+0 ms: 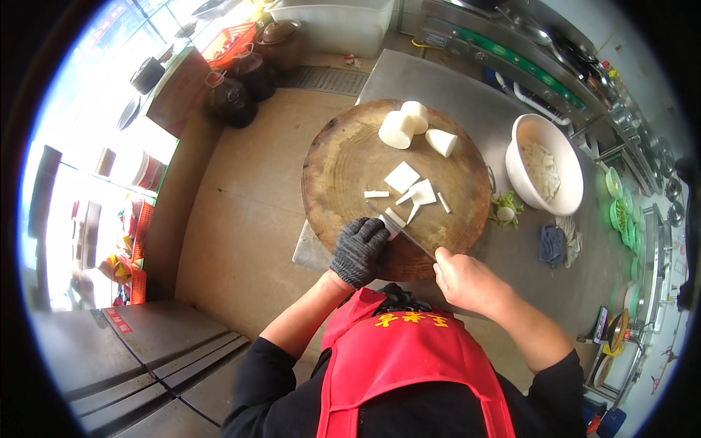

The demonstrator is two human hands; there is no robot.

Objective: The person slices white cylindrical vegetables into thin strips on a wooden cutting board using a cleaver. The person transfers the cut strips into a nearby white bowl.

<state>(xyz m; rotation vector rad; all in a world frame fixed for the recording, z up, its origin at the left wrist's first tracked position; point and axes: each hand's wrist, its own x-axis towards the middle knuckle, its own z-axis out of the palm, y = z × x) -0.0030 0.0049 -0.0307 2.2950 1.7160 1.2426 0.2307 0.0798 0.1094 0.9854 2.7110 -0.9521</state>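
My left hand (360, 249), in a dark grey knitted glove, presses a piece of white radish (390, 228) onto a thick round wooden chopping block (350, 164). My bare right hand (465, 276) grips a kitchen knife (408, 235), seen almost edge-on. Its blade stands against the radish piece, just right of my gloved fingers. A cut strip (395, 217) lies along the blade's far side. Beyond it are a flat square slice (402, 178), another slice (423, 192) and several thin strips. Three thick radish chunks (396, 130) rest towards the block's far edge.
A white bowl (517, 169) of pale cut pieces stands right of the block on the steel table (427, 76). Nearby lie a leafy radish top (506, 214) and a blue cloth (551, 245). Steel cooking equipment (515, 60) lines the far right. Dark jugs (233, 101) stand far left.
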